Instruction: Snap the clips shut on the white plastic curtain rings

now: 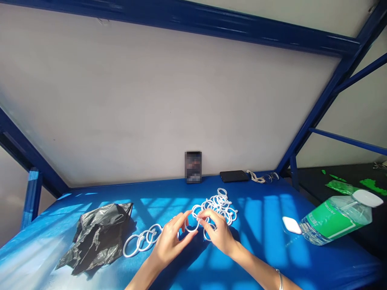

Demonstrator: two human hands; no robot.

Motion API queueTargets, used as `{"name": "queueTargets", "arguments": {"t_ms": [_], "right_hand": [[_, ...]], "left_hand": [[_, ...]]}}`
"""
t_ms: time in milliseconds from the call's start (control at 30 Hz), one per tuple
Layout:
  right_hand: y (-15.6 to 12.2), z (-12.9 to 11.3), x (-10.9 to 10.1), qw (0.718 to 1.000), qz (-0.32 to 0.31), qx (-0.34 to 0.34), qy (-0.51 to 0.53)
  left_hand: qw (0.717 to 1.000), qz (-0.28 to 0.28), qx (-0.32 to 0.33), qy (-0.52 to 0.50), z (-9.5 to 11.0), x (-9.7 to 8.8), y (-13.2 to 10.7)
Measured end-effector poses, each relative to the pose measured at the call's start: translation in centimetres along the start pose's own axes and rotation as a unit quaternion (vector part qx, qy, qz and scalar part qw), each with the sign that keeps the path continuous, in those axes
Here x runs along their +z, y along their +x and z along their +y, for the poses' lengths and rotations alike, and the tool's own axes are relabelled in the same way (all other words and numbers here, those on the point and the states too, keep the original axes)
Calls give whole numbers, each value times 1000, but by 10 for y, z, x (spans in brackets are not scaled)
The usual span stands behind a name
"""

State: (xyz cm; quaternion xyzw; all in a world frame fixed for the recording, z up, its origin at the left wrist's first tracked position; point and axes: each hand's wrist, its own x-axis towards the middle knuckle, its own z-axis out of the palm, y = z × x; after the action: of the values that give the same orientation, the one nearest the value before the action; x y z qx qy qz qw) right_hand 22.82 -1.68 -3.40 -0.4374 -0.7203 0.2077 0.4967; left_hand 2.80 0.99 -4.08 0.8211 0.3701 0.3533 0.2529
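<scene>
- Left of the pile (223,205), a ring (191,231) is held between thumb and fingers by the left hand (171,238).
- Thin, white and round, its opening is turned toward the viewer; a long axis cannot be told.
- Its right edge is pinched by the right hand (221,233).

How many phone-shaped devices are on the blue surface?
2: an upright device at the back and a flat device to its right. The black bag could hide more.
</scene>
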Motion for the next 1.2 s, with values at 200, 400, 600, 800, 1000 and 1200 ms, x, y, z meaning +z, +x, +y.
{"name": "queueTargets", "arguments": {"t_ms": [200,400,600,800,1000,1200], "right_hand": [[-1,2,1,1000,5,14,12],[-1,0,0,999,5,26,19],[-3,7,2,1000,5,5,18],[-1,8,0,1000,4,15,-3],[10,21,-13,996,57,27,-68],[15,42,-18,988,82,38,-128]], "left_hand": [[1000,1,-8,2,0,3,-1],[1000,10,14,14,-1,3,-3],[999,-11,25,19,3,-1,-2],[996,-54,17,67,-2,-4,1],[972,-103,-33,210,-13,-15,8],[939,-192,-81,274,-19,-31,10]]}}
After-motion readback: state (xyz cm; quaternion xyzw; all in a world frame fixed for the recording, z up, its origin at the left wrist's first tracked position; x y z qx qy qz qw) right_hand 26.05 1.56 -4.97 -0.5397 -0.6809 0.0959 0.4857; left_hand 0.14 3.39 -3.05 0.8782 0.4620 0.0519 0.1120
